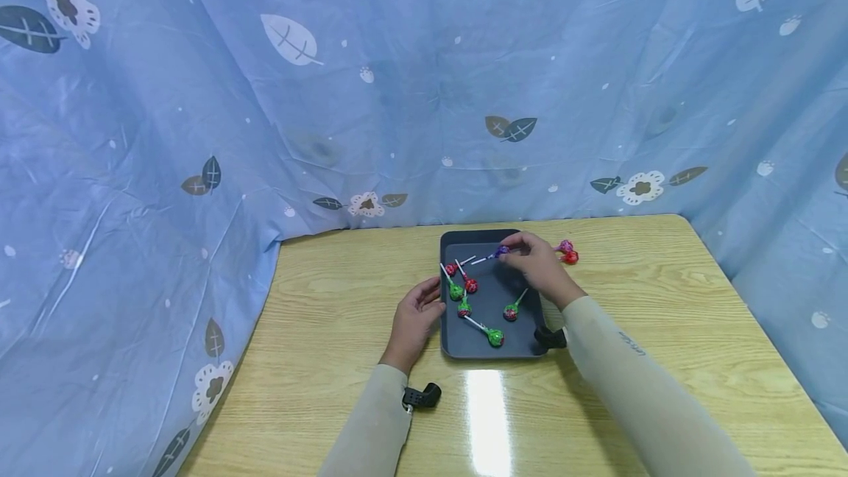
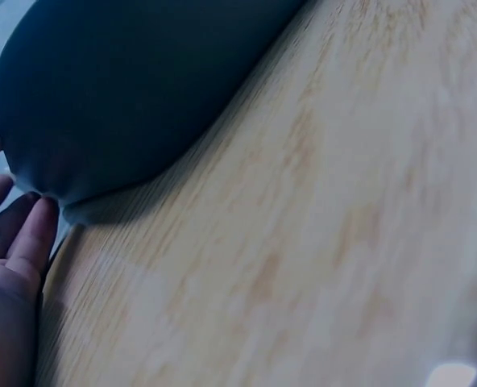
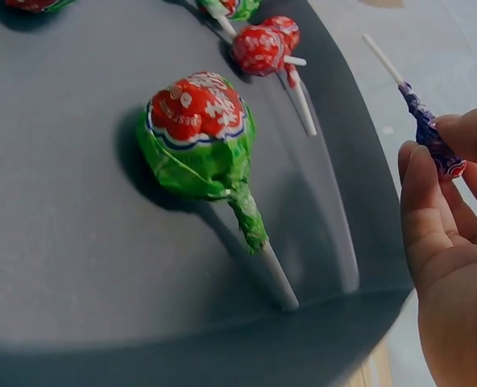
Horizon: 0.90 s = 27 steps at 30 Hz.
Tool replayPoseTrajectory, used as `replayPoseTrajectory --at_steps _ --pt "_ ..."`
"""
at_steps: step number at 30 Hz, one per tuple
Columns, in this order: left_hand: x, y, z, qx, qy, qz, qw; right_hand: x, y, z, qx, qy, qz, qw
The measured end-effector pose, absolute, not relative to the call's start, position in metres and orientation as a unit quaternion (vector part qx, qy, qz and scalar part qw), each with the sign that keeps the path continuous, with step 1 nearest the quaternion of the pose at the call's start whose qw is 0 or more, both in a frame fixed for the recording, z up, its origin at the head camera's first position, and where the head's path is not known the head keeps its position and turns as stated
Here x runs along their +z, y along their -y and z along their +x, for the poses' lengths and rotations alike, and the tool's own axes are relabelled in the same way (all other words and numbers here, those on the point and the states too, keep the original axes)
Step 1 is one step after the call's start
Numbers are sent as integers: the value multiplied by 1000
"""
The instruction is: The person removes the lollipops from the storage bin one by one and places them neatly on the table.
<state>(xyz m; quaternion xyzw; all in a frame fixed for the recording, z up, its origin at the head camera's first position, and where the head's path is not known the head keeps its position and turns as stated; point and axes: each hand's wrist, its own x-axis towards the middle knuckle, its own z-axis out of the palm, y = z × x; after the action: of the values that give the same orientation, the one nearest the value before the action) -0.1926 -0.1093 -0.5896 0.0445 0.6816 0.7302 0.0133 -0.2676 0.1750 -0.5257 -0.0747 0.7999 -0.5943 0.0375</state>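
Note:
My right hand (image 1: pixel 538 263) pinches a purple-wrapped lollipop (image 3: pixel 436 149) by its candy end between thumb and fingers. Its white stick points left, over the far part of a dark grey tray (image 1: pixel 486 351). Inside the tray lie several lollipops with green and red wrappers, among them a green one (image 3: pixel 194 141) near the right side and another green one (image 1: pixel 495 337) toward the front. At the tray's left side is my left hand (image 1: pixel 414 319), its relaxed fingertips touching the outer wall. The left wrist view shows those fingers (image 2: pixel 35 238) against the tray's underside edge.
To the right of the tray, a pink lollipop (image 1: pixel 564 246) and a red lollipop (image 1: pixel 570 258) lie on the wooden table (image 1: pixel 331 315), partly behind my right hand. A blue patterned curtain (image 1: pixel 411 94) hangs behind the table and along both sides.

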Motion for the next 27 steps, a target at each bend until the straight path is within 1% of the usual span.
replayPoseTrajectory --at_steps 6,19,27 --pt "-590 109 -192 731 -681 46 11 -525 -182 -266 -617 -782 -72 38" --pt "-588 109 -191 730 -682 43 13 -526 -202 -264 -609 -792 -48 7" --pt "-588 109 -191 734 -678 43 15 -530 -214 -260 -609 -792 -42 -2"
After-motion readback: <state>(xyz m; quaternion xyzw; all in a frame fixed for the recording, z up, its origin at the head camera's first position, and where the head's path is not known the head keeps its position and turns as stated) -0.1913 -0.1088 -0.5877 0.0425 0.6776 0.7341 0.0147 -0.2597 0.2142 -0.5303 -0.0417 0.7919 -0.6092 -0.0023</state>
